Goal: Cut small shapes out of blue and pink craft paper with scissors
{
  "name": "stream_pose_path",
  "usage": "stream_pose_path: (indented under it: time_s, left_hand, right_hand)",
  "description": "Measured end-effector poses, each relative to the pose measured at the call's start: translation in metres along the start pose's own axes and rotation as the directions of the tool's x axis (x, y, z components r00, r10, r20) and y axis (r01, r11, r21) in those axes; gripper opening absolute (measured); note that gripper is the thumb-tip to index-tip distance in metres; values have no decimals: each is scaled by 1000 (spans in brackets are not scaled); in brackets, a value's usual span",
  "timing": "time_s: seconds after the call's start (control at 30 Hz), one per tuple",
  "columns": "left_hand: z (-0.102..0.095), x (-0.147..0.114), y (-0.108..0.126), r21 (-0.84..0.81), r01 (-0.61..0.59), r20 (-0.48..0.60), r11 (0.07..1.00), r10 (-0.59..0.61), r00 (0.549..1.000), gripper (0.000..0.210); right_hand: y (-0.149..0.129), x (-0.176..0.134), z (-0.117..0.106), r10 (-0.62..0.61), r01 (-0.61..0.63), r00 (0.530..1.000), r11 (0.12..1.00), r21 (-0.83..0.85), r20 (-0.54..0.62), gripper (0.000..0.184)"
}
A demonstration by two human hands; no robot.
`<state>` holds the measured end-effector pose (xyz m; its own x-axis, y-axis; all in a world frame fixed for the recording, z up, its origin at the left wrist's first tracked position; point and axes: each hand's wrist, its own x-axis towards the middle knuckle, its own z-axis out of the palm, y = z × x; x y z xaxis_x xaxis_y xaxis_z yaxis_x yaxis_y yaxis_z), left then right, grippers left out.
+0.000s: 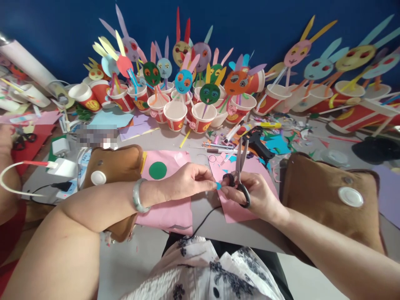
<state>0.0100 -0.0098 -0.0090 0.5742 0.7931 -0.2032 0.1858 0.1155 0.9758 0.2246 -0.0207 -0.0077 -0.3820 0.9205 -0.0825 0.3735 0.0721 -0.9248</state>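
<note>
The blue paper piece (218, 186) sits at the very tips of the fingers of the left hand (187, 180), pinched there, with the fingertips of the right hand (259, 196) just beside it. The right fingers are curled around the scissors (238, 164), whose grey blades stand slightly apart and point away beyond the knuckles; the handles are black. Below the right fingers lies a pink sheet (234, 211). The paper piece is tiny and bright blue; its outline is hard to make out, partly covered by the left fingertips. Whether the right fingertips touch it, I cannot tell. The right hand hides part of the scissors' handles.
</note>
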Motion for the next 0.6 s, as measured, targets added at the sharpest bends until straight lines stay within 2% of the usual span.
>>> stream_pose_path:
  time_s: [0.17,0.37,0.47,0.6]
  left_hand:
    - [0,-1,-1,-42,-9,22,999,10,1000,22]
    - [1,1,-2,-250,25,36,968,-16,999,31]
    - [0,1,-4,-162,34,49,986,-26,998,19]
    - [1,1,-5,-81,-42,47,996,46,998,15]
  right_hand:
    - [-3,1,2,13,-13,1000,1000,11,20,27]
    - [-3,2,3,39,-40,999,996,76,5,24]
    - [-3,2,3,58,-56,998,994,95,-12,23]
    - [-3,2,5,56,-57,998,993,100,5,22]
